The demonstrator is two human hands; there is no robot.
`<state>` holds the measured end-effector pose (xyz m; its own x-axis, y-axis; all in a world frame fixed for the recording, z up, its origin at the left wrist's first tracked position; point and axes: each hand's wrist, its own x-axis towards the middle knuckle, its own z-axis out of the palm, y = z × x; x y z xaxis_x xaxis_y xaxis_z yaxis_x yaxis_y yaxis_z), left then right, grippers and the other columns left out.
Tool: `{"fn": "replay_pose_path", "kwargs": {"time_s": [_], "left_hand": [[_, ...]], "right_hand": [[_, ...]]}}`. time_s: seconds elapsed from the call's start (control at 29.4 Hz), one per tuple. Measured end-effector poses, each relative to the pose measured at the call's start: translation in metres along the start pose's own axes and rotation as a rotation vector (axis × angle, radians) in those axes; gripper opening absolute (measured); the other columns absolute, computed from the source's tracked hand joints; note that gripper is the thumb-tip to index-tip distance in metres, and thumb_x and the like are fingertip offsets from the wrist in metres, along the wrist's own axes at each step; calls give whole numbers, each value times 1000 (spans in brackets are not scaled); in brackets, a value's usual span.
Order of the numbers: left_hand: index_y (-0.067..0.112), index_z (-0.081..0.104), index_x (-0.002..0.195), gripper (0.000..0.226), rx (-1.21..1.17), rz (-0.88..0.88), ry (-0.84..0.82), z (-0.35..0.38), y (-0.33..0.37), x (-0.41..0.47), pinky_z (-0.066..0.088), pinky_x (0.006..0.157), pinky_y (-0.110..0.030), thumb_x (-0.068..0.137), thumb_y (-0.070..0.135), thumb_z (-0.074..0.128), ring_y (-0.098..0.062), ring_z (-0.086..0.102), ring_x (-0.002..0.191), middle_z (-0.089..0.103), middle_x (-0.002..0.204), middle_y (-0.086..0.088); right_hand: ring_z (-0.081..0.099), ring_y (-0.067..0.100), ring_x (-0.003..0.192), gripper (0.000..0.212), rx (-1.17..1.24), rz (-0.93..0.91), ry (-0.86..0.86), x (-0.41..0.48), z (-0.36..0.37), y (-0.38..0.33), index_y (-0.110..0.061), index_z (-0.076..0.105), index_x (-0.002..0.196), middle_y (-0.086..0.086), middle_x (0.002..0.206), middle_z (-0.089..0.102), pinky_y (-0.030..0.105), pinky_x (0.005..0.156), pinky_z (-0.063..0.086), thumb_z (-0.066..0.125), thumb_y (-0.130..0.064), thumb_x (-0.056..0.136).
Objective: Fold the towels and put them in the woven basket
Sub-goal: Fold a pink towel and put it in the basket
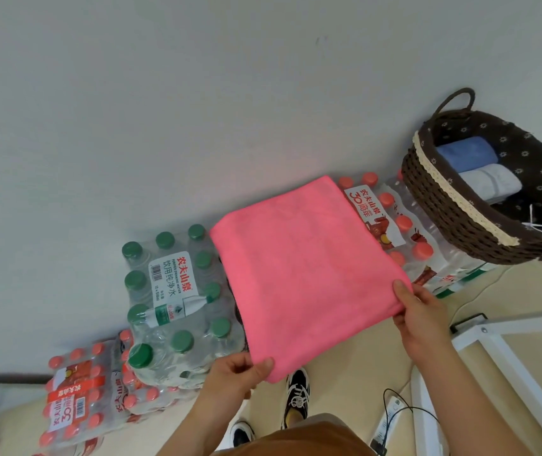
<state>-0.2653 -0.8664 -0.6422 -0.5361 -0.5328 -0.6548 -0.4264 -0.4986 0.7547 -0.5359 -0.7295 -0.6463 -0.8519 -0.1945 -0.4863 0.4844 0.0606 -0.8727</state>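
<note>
Pink cloth, folded into a broad rectangle – the pink towel [302,264] – lay spread flat over shrink-wrapped packs of water bottles standing against a pale wall [197,93]. The left hand [233,373] pinched its near left corner, thumb on top and the other fingers [230,360] curled beneath the fabric. The right hand [422,317] gripped the near right corner the same way, thumb pressed on the upper face and the rest tucked under the edge.

Under the towel's left side stood a green-capped pack [177,284]. Under its right side stood a red-capped pack [404,225]. At the far right, just beyond that pack and seemingly resting on the bottles, sat the woven basket [444,205] – dark brown, with a lace trim, a loop handle and a flowered lining. Inside it lay a folded blue towel [467,153] and, touching it on the near side, a pale grey towel [493,182].

Another red-capped pack [72,399] lay lower down at the left on the beige floor [345,373]. Near the person's black-and-white shoes [297,396] were a white power strip [391,419] with a black cable, and a white metal frame [493,357] at the right.
</note>
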Motion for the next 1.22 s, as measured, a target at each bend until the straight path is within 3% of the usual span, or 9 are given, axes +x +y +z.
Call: {"fn": "replay_pose_path", "kwargs": {"time_s": [0.14,0.24,0.41,0.54,0.68,0.78,0.85,1.12,1.22], "left_hand": [[12,74,75,24,173,-102,-217,17,-1,-1,38,51,-19,67,34,82,-11,52,56,63,62,-3],[16,72,88,23,153,-87,-224,33,5,4,44,59,-22,74,33,79,-14,64,75,72,79,-3],[11,64,89,18,-305,-163,-64,35,21,22,42,66,-27,82,27,67,-16,68,81,72,90,-8],[9,65,86,24,-211,-154,-92,39,25,21,30,53,-24,76,30,72,-14,65,62,71,81,-9],[5,66,87,21,-125,-46,-56,36,36,19,34,51,-24,82,25,69,-17,60,62,73,86,-11],[1,68,88,15,-85,60,22,32,44,14,35,45,-23,88,16,64,-17,51,55,71,83,-12],[1,64,91,13,-75,113,72,29,49,10,34,42,-23,89,14,63,-16,47,53,67,79,-11],[31,34,126,46,152,224,229,9,88,35,47,55,-28,90,20,60,-18,58,72,61,87,-6],[31,39,128,50,204,281,268,1,96,55,46,59,-29,85,17,60,-20,60,82,62,100,-2]], "right_hand": [[57,23,88,9,-183,-158,60,14,0,-15,-23,62,82,5,92,63,39,82,52,64,-19,90],[61,28,96,11,-175,-169,93,30,-3,-29,-17,62,95,12,107,65,41,84,51,63,-26,91],[62,19,105,47,110,235,-136,28,-14,-8,-23,61,113,3,111,70,38,87,47,59,-59,83],[57,20,106,44,146,460,-299,-11,-10,40,-25,60,98,3,102,69,40,89,40,56,-64,77],[54,23,110,45,189,656,-537,-54,5,78,-23,64,110,5,109,68,43,94,39,58,-58,83],[56,27,104,63,340,748,-572,-71,17,93,-20,62,107,9,106,67,46,87,44,93,-35,55],[59,26,92,66,408,760,-562,-78,22,97,-17,61,100,10,95,66,45,81,47,96,-21,45],[60,20,63,65,540,740,-446,-104,25,93,-10,60,100,10,74,60,25,45,46,95,-17,46],[53,15,56,44,547,708,-362,-112,24,88,-10,56,99,6,67,53,21,41,40,85,-22,68]]}}
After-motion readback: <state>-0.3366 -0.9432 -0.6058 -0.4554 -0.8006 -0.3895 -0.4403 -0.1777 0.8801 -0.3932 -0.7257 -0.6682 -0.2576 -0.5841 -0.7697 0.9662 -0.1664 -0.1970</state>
